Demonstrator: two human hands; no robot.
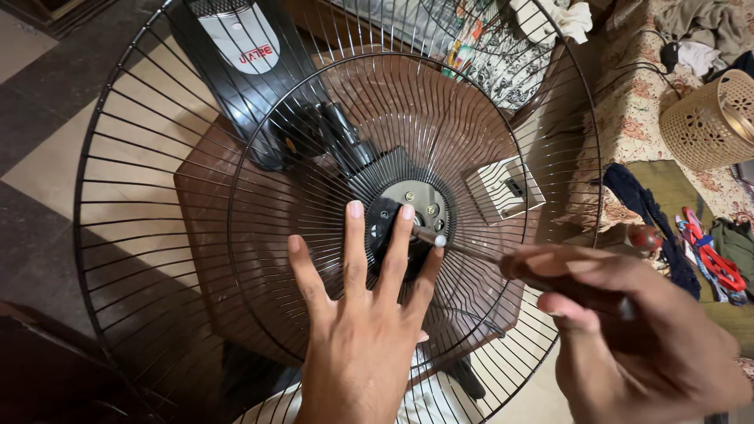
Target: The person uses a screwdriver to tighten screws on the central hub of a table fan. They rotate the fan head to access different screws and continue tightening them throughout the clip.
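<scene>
A black wire fan guard point(157, 204) fills the head view, its ribs running out from a central hub plate point(416, 200) with small screws. My left hand point(361, 314) lies flat on the ribs just below the hub, fingers spread, fingertips touching the hub's black rim. My right hand point(636, 338) at the lower right grips the dark handle of a screwdriver point(471, 251). Its metal shaft points left and up, with the tip at the hub's right side. Behind the guard stands the black fan motor housing point(236, 71).
A brown stool or table top point(212, 235) sits under the guard. A small white box point(506, 188) lies behind the ribs. At the right are a floral cloth point(636, 102), a woven basket point(711, 122) and red and blue straps point(711, 263). Tiled floor lies left.
</scene>
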